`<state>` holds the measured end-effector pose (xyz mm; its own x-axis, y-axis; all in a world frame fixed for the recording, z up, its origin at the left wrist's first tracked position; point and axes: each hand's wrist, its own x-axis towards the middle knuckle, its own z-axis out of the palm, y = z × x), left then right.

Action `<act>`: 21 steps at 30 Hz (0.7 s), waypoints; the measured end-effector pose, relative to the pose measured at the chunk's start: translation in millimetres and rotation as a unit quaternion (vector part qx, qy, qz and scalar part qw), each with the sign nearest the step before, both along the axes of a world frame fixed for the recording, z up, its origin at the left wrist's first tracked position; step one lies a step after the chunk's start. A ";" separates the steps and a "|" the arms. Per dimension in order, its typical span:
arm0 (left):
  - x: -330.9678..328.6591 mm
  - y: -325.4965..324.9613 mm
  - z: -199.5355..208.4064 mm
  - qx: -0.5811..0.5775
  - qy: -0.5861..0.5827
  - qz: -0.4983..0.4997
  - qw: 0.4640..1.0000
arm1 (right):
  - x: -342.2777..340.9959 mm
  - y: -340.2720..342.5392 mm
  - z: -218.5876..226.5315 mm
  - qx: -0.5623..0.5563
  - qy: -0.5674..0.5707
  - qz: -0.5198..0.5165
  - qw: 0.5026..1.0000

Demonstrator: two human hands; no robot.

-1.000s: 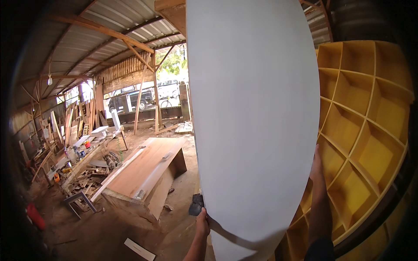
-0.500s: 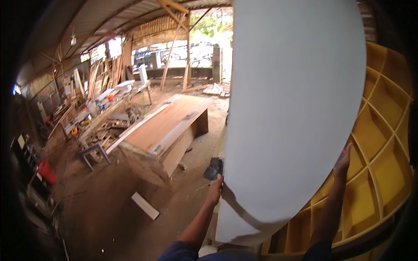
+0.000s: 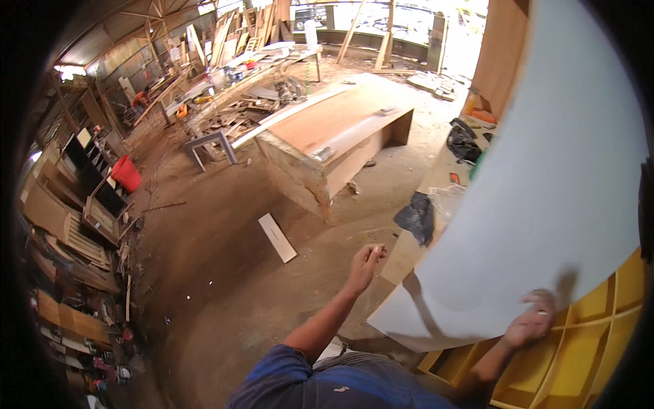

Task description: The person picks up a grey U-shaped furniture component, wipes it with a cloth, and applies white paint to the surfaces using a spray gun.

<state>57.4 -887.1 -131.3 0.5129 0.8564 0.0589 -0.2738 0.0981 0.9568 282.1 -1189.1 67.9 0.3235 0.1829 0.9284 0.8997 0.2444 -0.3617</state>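
Note:
A large pale, smooth sheet [image 3: 545, 170] slants over a yellow gridded wooden frame [image 3: 586, 341] on the right. My left hand [image 3: 366, 264] is in the air just left of the sheet's lower edge, fingers curled in, with nothing seen in them. Over the sheet's lower right part is my right hand [image 3: 531, 320], its fingers bent and spread from the thumb, and no object shows in it. Its shadow falls on the sheet; whether it touches the surface I cannot tell. A crumpled black plastic bag [image 3: 417, 218] lies beside the sheet's left edge.
A long wooden cabinet [image 3: 340, 123] lies on the dirt floor ahead. A loose board [image 3: 277, 238] and a small grey frame [image 3: 210, 148] lie nearer. At the left are a red bucket [image 3: 126, 174] and stacked wood panels [image 3: 61, 238]. An orange bottle [image 3: 470, 102] stands behind the black bags.
My left hand has come off the sheet's left edge and moved out to the left. My right hand has left the right edge and is over the sheet. The view has swung left and down.

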 end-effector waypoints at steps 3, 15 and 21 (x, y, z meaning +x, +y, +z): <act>-59.1 11.6 -29.6 0.004 0.050 0.024 0.998 | -78.2 75.4 -19.3 -0.136 0.120 0.146 0.972; -307.7 83.4 -75.8 -0.084 0.245 0.080 0.963 | -228.3 323.7 -78.4 -0.421 0.167 0.283 0.845; -389.9 125.7 -63.4 -0.082 0.282 0.187 0.937 | -259.1 409.4 -93.6 -0.433 0.137 0.325 0.830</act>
<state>-332.5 -761.4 -194.6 0.0855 0.9565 -0.2790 0.2269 0.2539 0.9402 22.9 -779.7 -25.6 0.0727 0.9614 0.2655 0.5355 0.1870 -0.8236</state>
